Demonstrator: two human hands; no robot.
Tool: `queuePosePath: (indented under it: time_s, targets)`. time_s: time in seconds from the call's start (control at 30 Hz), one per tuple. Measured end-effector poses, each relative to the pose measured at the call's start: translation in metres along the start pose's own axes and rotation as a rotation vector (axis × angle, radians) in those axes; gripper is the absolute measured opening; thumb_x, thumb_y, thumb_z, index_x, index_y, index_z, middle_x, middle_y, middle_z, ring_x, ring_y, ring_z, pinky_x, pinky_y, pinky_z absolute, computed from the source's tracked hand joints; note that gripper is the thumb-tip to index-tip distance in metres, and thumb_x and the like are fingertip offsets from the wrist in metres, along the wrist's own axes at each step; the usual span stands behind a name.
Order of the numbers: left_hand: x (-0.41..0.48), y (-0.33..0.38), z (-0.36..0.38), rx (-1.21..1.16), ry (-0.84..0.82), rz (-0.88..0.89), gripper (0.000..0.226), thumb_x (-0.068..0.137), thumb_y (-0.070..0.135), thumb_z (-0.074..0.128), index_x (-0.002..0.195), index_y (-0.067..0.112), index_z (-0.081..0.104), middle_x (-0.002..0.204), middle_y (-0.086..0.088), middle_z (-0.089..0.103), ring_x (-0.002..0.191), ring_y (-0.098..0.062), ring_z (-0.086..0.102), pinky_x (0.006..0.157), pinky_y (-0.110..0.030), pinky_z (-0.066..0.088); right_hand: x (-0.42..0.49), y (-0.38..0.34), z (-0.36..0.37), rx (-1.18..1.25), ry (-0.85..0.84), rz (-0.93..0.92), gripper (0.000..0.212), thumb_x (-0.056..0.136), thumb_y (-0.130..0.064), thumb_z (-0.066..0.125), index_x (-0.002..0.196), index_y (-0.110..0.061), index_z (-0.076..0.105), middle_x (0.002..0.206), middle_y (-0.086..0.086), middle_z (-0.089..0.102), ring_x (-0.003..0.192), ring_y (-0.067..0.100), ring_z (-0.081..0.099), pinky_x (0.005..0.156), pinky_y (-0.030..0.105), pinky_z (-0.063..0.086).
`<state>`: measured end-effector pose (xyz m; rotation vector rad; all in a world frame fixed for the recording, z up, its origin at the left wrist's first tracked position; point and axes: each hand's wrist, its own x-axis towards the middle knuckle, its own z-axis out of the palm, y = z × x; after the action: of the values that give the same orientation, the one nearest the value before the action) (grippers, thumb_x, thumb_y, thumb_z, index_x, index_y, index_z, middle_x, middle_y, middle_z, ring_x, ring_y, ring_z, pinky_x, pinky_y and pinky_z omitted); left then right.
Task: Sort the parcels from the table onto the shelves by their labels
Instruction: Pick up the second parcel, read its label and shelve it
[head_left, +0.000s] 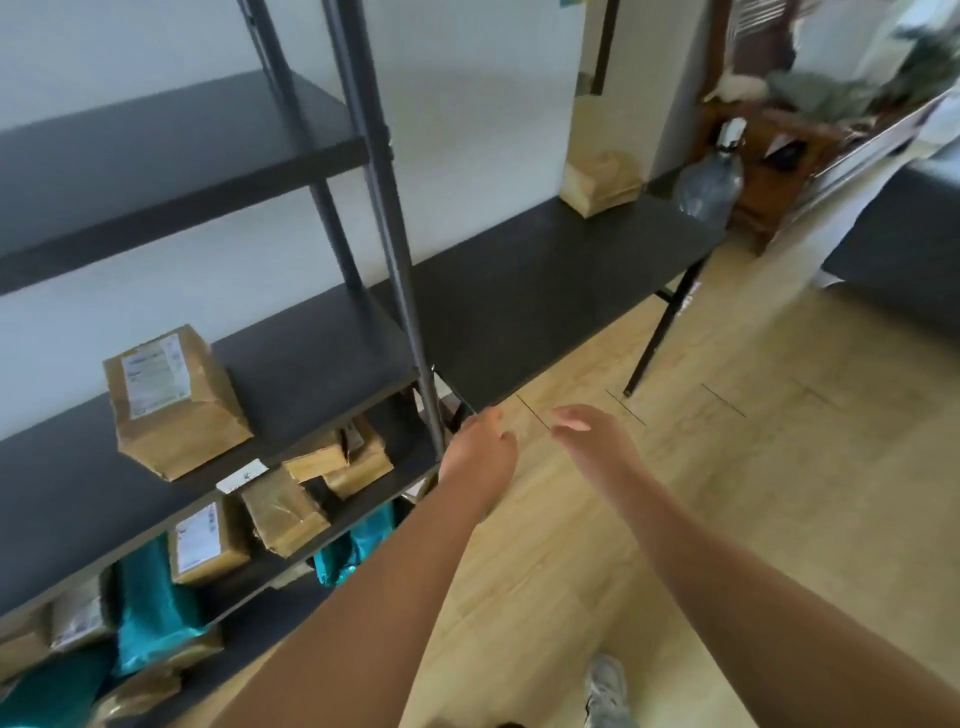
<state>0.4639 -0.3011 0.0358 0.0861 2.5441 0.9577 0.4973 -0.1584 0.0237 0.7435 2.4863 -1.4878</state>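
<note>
A: Parcels (280, 512) crowded on the lower shelves at far left, brown and teal mixed, several tilted against each other. Above them, one brown parcel (174, 400) alone on a shelf (311, 374), label up, close to the front edge.

B: Any risk there?

A: Possibly a slide off that edge if knocked in passing. Further right, left grip (480, 447) empty, fingers loosely spread, just beside the grey upright (384, 208) of the rack. Easy to clip on a swing past.

B: And the other one?

A: Right grip (592, 441) empty too, spread wide, over bare floor (727, 519), well apart from anything to pick up.

B: Anything left to sort?

A: Just the last parcel (600, 182), brown, at the far end of the surface (545, 291), against the wall. Label too blurred to read from here.

B: So, wrong shelf as the main worry?

A: Likely, unless read up close before carrying. Also a clear water bottle (709, 187) just past the far corner of the surface, near that parcel. Could be nudged over by a hasty reach.
</note>
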Motion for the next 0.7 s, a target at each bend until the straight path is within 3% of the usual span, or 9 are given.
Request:
queuePosePath:
  time_s: [0.13, 0.3, 0.4, 0.53, 0.6, 0.7]
  targets:
    - [0.033, 0.072, 0.047, 0.038, -0.010, 0.062, 0.046, 0.102, 0.023, 0.043, 0.148, 0.019, 0.045, 0.147, -0.008, 0.053, 0.124, -0.027, 0.057, 0.085, -0.030, 0.044, 0.036, 0.034, -0.085, 0.032, 0.061, 0.005, 0.042, 0.096, -0.023, 0.058, 0.138, -0.016, 0.061, 0.141, 0.001, 0.063, 0.129, 0.018, 0.057, 0.089, 0.022, 0.039]
    - [0.070, 0.142, 0.091, 0.034, -0.003, 0.095, 0.049, 0.103, 0.025, 0.044, 0.151, 0.018, 0.042, 0.151, -0.007, 0.050, 0.122, -0.024, 0.058, 0.082, -0.031, 0.045, 0.075, 0.057, -0.174, 0.048, 0.103, 0.016, 0.038, 0.098, -0.013, 0.056, 0.136, -0.005, 0.061, 0.142, 0.011, 0.061, 0.132, 0.027, 0.055, 0.105, 0.032, 0.043]
    - [0.090, 0.175, 0.105, 0.000, -0.009, 0.097, 0.049, 0.104, 0.024, 0.044, 0.152, 0.017, 0.041, 0.152, -0.006, 0.049, 0.108, -0.014, 0.058, 0.075, -0.024, 0.040, 0.099, 0.064, -0.208, 0.115, 0.130, 0.038, 0.036, 0.097, -0.013, 0.059, 0.133, -0.006, 0.062, 0.136, 0.012, 0.063, 0.130, 0.029, 0.057, 0.102, 0.031, 0.043]
    - [0.132, 0.206, 0.118, -0.034, 0.000, 0.091, 0.050, 0.104, 0.023, 0.045, 0.153, 0.018, 0.039, 0.154, -0.004, 0.047, 0.068, 0.002, 0.044, 0.053, -0.014, 0.030, 0.138, 0.062, -0.235, 0.135, 0.114, 0.081, 0.026, 0.096, -0.006, 0.058, 0.120, -0.001, 0.068, 0.116, 0.011, 0.068, 0.119, 0.026, 0.062, 0.089, 0.029, 0.045]
    - [0.156, 0.217, 0.122, -0.045, 0.001, 0.086, 0.049, 0.104, 0.022, 0.045, 0.153, 0.019, 0.040, 0.153, -0.004, 0.047, 0.067, 0.002, 0.043, 0.053, -0.014, 0.030, 0.159, 0.061, -0.244, 0.158, 0.126, 0.088, 0.034, 0.096, -0.012, 0.059, 0.129, -0.005, 0.065, 0.127, 0.011, 0.067, 0.123, 0.025, 0.060, 0.090, 0.028, 0.041]
    - [0.199, 0.232, 0.126, -0.030, -0.002, 0.095, 0.049, 0.103, 0.023, 0.046, 0.152, 0.021, 0.041, 0.152, -0.004, 0.047, 0.077, -0.002, 0.048, 0.056, -0.016, 0.036, 0.201, 0.055, -0.257, 0.165, 0.115, 0.108, 0.034, 0.097, -0.012, 0.058, 0.129, -0.006, 0.063, 0.128, 0.009, 0.065, 0.124, 0.023, 0.059, 0.090, 0.028, 0.039]
